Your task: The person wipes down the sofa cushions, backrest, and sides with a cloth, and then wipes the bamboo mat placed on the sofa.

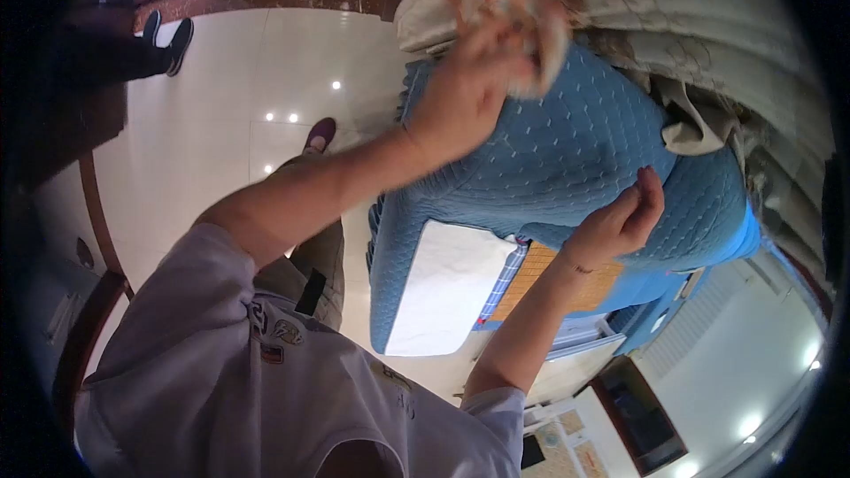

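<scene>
My left hand (478,80) is raised over the upper part of a blue quilted cover (567,142), its fingers closed on a crumpled whitish and orange cloth (540,35) that is smeared by motion. To the right, my right hand (620,221) hovers over the same cover, its fingers loosely bent and nothing in it. Below the hands, a white folded cloth (447,288) lies flat on the blue cover, beside a blue checked strip and a brown woven mat (522,279).
Patterned beige curtains (726,18) hang along the top right, with a beige fabric loop (695,128). Another person's dark shoes (179,46) stand on the tiled floor (221,106) at the upper left. A dark-framed panel (637,416) shows at the lower right.
</scene>
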Tool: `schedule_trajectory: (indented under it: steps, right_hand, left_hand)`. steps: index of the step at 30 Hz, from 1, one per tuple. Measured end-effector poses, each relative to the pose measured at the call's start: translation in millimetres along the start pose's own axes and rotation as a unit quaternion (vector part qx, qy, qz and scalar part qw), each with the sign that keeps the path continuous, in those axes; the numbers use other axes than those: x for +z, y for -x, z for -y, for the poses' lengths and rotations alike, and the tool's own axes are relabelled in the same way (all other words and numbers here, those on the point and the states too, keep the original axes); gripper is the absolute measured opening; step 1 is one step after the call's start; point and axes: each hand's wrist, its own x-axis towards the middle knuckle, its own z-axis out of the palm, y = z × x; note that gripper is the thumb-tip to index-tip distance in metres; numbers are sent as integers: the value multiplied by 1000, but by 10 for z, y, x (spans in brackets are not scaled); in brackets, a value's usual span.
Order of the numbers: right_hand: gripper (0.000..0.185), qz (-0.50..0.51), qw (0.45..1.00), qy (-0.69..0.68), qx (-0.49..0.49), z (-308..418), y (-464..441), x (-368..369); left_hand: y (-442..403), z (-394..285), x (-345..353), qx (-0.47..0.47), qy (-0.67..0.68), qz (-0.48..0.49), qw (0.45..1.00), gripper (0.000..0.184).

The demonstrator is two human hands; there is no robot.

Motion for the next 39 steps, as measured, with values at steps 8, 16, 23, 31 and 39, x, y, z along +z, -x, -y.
schedule_trajectory:
  steps: [8,16,23,31,39]
  right_hand:
    - [19,-39,986,152,-52,-437,-45,405]
    - [22,-19,985,164,-52,-392,-57,441]
    - [21,-14,994,110,-11,-415,-70,446]
    - [23,-25,996,76,42,-422,-70,442]
    - [26,-7,996,90,11,-500,-82,364]
  left_hand:
    - [2026,474,-420,-351,69,242,902,25]
    - [112,572,-269,-162,132,-38,977,28]
    - [1904,838,104,-384,197,109,896,29]
    - [1553,992,-47,-557,212,-26,803,16]
    - [1864,361,307,-246,147,-37,957,24]
